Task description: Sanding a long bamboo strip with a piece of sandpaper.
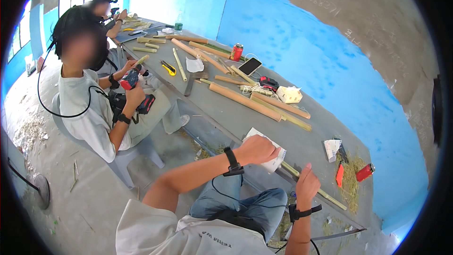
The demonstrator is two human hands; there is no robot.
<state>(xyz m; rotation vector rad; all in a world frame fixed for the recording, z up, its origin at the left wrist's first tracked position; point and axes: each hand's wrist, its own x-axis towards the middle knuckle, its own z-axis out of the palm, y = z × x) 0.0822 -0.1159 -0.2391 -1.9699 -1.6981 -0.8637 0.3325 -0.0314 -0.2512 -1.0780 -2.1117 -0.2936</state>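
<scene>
While the left hand (pixel 257 150) clenches a white paper-like sheet (pixel 272 164) over the hidden upper part of a slim yellow-green bamboo stick (pixel 331 198), lower right of centre, the right hand (pixel 307 184) grasps the stick partway along. Possible faults: sheet slipping, from slack fingers; splinters, from bare skin sliding; red metal can (pixel 364 173), right of frame, knocked, from the free end swinging.

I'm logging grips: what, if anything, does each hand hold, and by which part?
The left hand clutches a white sheet around its middle; the right hand holds a bamboo stick around the middle of its visible length.
</scene>
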